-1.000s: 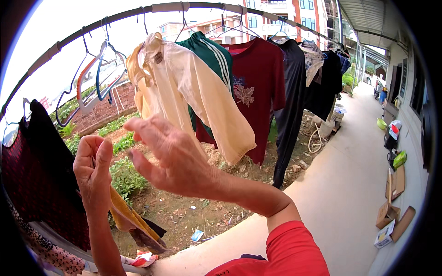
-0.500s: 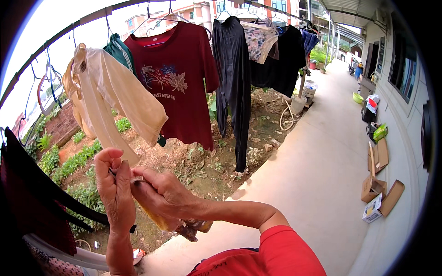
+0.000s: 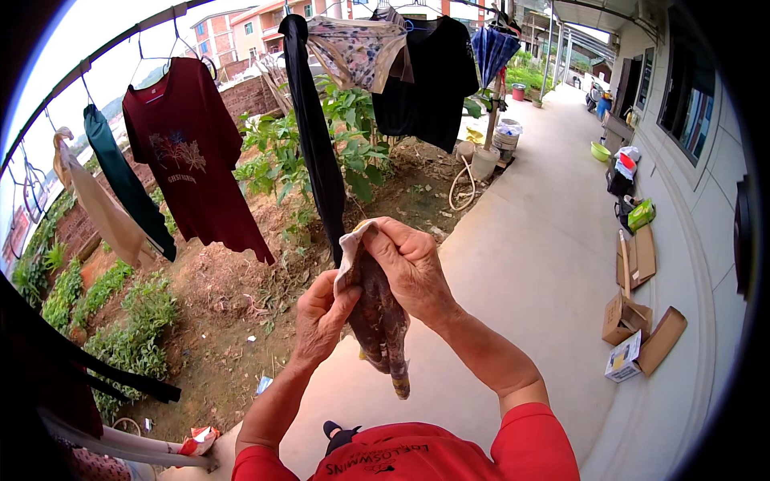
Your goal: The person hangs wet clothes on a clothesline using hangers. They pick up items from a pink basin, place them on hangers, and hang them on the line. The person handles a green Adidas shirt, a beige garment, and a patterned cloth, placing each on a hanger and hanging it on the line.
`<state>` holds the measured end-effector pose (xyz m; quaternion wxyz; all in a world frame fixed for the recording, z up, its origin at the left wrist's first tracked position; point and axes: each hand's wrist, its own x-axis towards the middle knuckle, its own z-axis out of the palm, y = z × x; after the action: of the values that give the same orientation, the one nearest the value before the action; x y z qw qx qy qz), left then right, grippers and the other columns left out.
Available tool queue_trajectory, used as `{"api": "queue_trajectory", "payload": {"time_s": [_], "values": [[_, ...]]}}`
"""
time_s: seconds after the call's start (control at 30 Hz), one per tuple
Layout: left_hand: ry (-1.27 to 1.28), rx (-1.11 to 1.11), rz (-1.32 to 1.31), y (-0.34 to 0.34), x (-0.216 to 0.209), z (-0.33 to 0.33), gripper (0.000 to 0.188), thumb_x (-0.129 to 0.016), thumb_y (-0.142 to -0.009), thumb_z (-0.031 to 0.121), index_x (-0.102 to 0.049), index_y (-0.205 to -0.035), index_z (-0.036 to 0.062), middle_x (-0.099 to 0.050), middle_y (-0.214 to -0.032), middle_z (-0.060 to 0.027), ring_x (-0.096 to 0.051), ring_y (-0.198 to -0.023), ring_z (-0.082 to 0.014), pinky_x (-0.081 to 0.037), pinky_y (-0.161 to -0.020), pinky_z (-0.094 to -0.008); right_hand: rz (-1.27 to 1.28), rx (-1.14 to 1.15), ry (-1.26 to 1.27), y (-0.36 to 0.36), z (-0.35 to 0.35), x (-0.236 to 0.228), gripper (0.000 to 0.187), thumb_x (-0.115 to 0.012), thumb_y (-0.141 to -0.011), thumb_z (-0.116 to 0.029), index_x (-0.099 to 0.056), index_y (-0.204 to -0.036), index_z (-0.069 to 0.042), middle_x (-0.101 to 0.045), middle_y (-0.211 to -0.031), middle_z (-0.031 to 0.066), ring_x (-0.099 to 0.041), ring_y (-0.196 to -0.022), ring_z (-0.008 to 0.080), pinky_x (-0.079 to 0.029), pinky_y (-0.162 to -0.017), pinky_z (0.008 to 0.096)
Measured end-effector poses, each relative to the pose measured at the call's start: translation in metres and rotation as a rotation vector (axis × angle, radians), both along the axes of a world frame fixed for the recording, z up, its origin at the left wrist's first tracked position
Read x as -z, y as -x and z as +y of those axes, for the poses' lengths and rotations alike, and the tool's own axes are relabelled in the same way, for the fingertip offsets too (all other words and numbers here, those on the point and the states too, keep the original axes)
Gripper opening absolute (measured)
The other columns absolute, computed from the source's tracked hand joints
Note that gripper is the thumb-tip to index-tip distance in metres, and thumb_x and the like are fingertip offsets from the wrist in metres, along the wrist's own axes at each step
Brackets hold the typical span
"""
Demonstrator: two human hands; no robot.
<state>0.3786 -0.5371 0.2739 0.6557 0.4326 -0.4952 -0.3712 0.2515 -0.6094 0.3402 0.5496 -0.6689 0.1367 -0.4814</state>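
Compared w/ 1 s ago, when the hands were apart, a brown glove (image 3: 378,309) (so judged by its finger-like ends, one tipped yellow) is now held btwn the L hand (image 3: 322,314) and the R hand (image 3: 409,268). Half a sec ago it was bunched at the R hand; now it's hung at full length, pale cuff up, finger ends down, over the walkway (image 3: 513,272). So the cuff is now gripped at two places & prob. better controlled. The view has also been swung: red tee (image 3: 192,152) & black pants (image 3: 313,136) are now seen further left, w/ the black top (image 3: 425,88) nearer mid-frame.

L fingers: curled, thumb pressed on the cuff's left side. R fingers: thumb & index pinched on its upper right edge, rest folded.

Hard to make out: inside of cuff mostly hidden by fingers; no. of glove fingers can't be told, b/c they're bunched. Lower end of pants is covered by cuff & hands in this view; whether they touch can't be told. Dark garment (image 3: 144,386) at far left is cut off by the black rim & lost in shadow. Rail (image 3: 174,13) is cropped at top, along w/ some hangers. Shoe (image 3: 330,429) is only partly seen past the red shirt (image 3: 401,450).
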Motion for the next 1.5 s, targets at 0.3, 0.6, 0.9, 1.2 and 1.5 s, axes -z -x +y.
{"api": "queue_trajectory", "payload": {"time_s": [0.3,0.6,0.9,1.2,1.5], "values": [[-0.207,0.24,-0.152,0.058,0.06,-0.145,0.021,-0.051,-0.091,0.015,-0.057,-0.101,-0.0029,-0.057,-0.071,-0.0015,-0.049,-0.053,-0.0046,-0.042,-0.043,-0.0194,0.031,0.376,0.013,0.137,-0.119,0.048,0.025,-0.044,-0.096,-0.019,-0.059,-0.097,0.001,-0.058,-0.083,0.0004,-0.051,-0.079,0.0054,-0.043,-0.075,0.02],[-0.429,0.591,0.053,0.095,0.105,-0.337,0.019,-0.055,-0.089,0.019,-0.058,-0.104,0.009,-0.062,-0.088,0.0011,-0.059,-0.075,-0.0075,-0.048,-0.062,-0.024,0.074,0.233,-0.386,0.234,-0.255,0.07,0.016,-0.043,-0.091,-0.007,-0.055,-0.097,0.002,-0.057,-0.081,-0.0012,-0.049,-0.074,0.0039,-0.042,-0.069,0.0193],[-0.531,0.683,0.155,0.169,0.094,-0.523,0.021,-0.049,-0.087,0.027,-0.059,-0.092,0.0079,-0.053,-0.077,0.002,-0.049,-0.07,-0.0057,-0.041,-0.062,-0.0217,0.47,0.445,-0.169,0.323,-0.387,0.091,0.015,-0.059,-0.087,-0.015,-0.06,-0.093,-0.001,-0.055,-0.07,-0.0034,-0.046,-0.066,0.0038,-0.04,-0.062,0.0201],[-0.022,0.634,-1.046,0.292,0.07,-0.701,0.024,-0.048,-0.092,0.026,-0.057,-0.096,0.0038,-0.055,-0.075,-0.0123,-0.055,-0.072,-0.0152,-0.043,-0.064,-0.0326,0.729,0.386,-0.007,0.43,-0.602,0.116,0.021,-0.054,-0.091,-0.015,-0.061,-0.088,0.004,-0.051,-0.069,-0.0082,-0.041,-0.063,0.0044,-0.036,-0.057,0.0199],[-0.129,0.292,-0.097,0.348,0.042,-0.899,0.03,-0.052,-0.091,0.033,-0.059,-0.104,0.0063,-0.06,-0.089,0.0009,-0.058,-0.081,-0.0098,-0.049,-0.071,-0.027,-0.158,0.337,-0.446,0.505,-0.829,0.093,0.019,-0.056,-0.089,-0.018,-0.063,-0.088,0.0,-0.063,-0.08,0.0013,-0.057,-0.071,0.0054,-0.048,-0.067,0.0223]]}}
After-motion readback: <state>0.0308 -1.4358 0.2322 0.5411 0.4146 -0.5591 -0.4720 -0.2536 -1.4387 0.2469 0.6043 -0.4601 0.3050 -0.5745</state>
